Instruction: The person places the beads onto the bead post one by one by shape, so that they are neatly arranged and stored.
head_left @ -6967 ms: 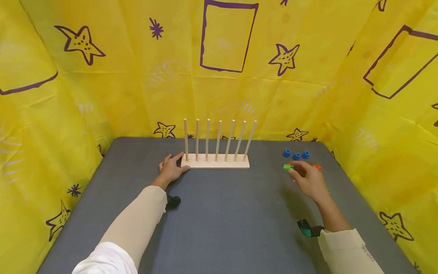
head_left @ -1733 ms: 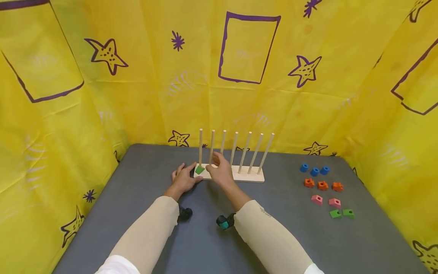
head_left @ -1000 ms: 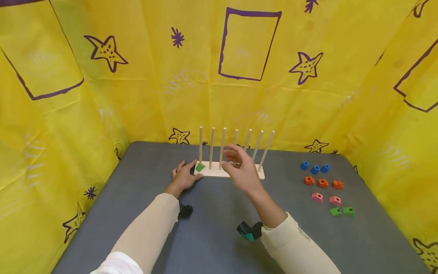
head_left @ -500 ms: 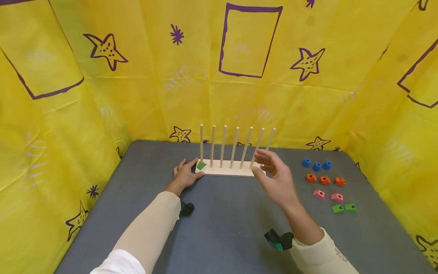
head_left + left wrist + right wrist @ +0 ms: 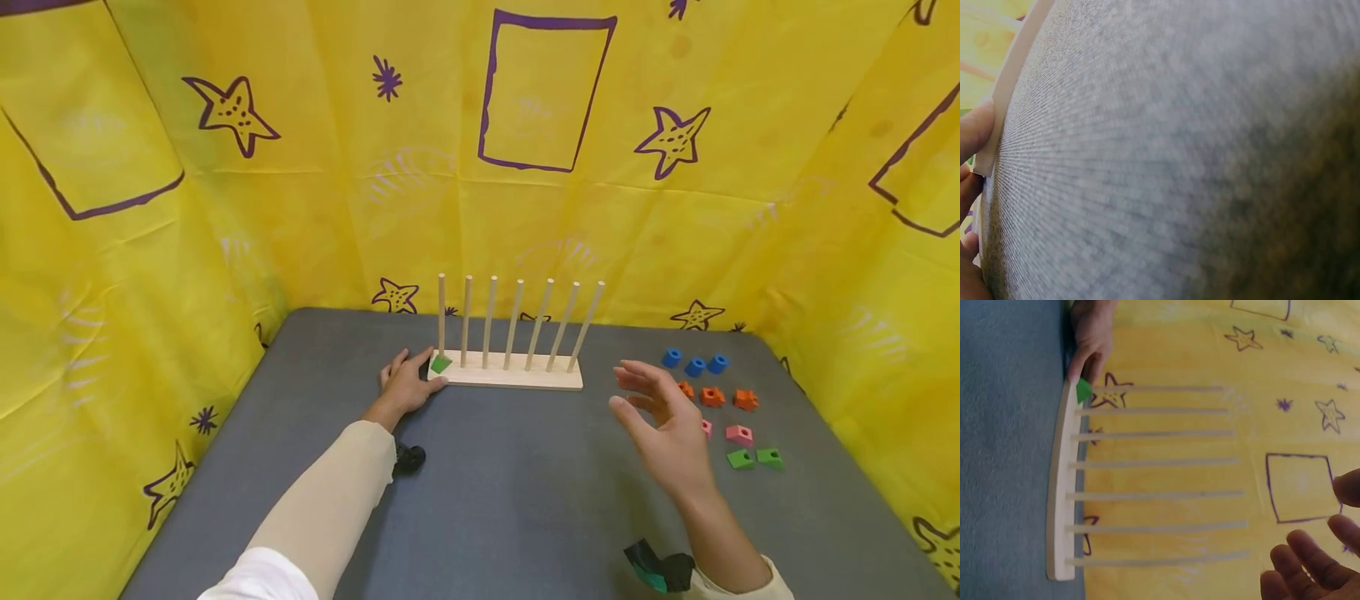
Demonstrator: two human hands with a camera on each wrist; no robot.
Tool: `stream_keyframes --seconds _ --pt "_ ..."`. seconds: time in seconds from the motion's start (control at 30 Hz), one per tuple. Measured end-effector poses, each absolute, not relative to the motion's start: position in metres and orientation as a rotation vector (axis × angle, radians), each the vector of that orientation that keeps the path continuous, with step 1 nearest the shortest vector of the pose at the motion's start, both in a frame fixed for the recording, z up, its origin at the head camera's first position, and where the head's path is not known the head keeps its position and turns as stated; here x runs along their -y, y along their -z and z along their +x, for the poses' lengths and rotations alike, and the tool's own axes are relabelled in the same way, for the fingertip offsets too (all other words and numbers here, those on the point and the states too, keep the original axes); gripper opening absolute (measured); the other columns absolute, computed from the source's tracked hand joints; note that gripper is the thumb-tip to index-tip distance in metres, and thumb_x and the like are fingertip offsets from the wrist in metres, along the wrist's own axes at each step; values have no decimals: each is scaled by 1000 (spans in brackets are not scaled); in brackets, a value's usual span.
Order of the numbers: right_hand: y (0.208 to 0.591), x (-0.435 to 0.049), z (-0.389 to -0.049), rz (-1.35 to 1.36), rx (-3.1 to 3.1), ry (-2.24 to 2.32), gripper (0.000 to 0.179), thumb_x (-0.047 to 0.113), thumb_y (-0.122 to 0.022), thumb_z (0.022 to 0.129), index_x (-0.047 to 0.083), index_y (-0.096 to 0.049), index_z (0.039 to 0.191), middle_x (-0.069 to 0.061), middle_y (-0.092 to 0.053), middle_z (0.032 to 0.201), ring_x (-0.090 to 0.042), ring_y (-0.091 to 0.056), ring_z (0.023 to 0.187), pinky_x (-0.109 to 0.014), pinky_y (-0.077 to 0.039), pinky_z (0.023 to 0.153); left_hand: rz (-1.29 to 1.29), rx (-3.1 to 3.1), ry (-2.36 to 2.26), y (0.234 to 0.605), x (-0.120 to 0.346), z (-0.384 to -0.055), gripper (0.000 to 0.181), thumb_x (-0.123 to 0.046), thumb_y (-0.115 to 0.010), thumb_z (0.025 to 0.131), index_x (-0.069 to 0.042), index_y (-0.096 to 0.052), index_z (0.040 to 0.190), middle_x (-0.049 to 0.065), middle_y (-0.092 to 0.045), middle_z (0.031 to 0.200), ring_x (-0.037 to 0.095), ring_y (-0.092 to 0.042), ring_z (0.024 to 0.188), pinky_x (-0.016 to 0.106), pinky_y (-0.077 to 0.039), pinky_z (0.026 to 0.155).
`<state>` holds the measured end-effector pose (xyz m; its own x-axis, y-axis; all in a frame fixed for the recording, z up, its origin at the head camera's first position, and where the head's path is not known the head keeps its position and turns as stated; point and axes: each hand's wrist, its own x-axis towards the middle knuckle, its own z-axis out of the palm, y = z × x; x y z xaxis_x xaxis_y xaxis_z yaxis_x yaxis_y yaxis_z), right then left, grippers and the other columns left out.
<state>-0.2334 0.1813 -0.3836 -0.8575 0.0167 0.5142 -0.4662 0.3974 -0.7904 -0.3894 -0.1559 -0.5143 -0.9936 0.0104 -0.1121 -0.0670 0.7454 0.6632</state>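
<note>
A wooden peg board [image 5: 510,377] with several upright pegs stands at the back of the table. On its leftmost peg, down at the base, sits a green block [image 5: 440,364]. My left hand [image 5: 403,388] grips the board's left end, thumb along the front edge; the left wrist view has the thumb [image 5: 979,128] against the wood. To the right of the board, my right hand [image 5: 667,429] is raised over the table, fingers loosely bent and apart, holding nothing. It partly covers an orange block [image 5: 686,389] and a pink block [image 5: 707,428].
At the right lie blue cylinders [image 5: 695,367], orange notched blocks [image 5: 712,397], another pink block [image 5: 738,435] and two green blocks [image 5: 741,459], all with holes. Yellow cloth [image 5: 337,208] with purple drawings surrounds the grey table [image 5: 487,492] at the back and sides.
Seven seconds ago my right hand held a green block at the right; one now sits on the leftmost peg. The right hand has since moved rightward from the pegs, unloaded. My left hand stays.
</note>
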Motion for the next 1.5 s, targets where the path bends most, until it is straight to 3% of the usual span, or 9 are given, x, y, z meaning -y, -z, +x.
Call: stream_keyframes --seconds 0.4,0.7,0.93,1.5 --pt "391 -232 -214 210 2247 -1390 46 -7 -65 88 0 -54 132 -11 -61 120 -12 -58 105 -15 -46 84 -16 -2839 -1089 518 152 -390 74 -36 -69 90 -16 -34 152 15 -38 149 32 -6 143 54 -2 109" --pt "402 -262 -216 89 2161 -1446 45 -15 -64 85 -6 -55 128 -10 -61 118 -17 -55 109 -18 -44 83 11 -2849 -1106 518 155 -390 74 -36 -69 90 -15 -35 151 16 -40 147 33 -7 143 54 -3 108" --pt "417 -280 -221 -84 2190 -1382 44 -6 -66 87 0 -57 130 3 -61 111 -12 -55 100 -15 -43 81 5 -2856 -1111 520 156 -390 74 -36 -69 90 -14 -35 151 17 -40 147 33 -7 143 55 -2 108" --pt "450 -330 -230 -493 2215 -1345 40 16 -66 93 12 -59 132 6 -62 119 -7 -52 104 -8 -41 78 28 -2869 -1093 519 160 -391 73 -35 -68 91 -14 -35 152 17 -42 145 33 -7 143 54 -3 109"
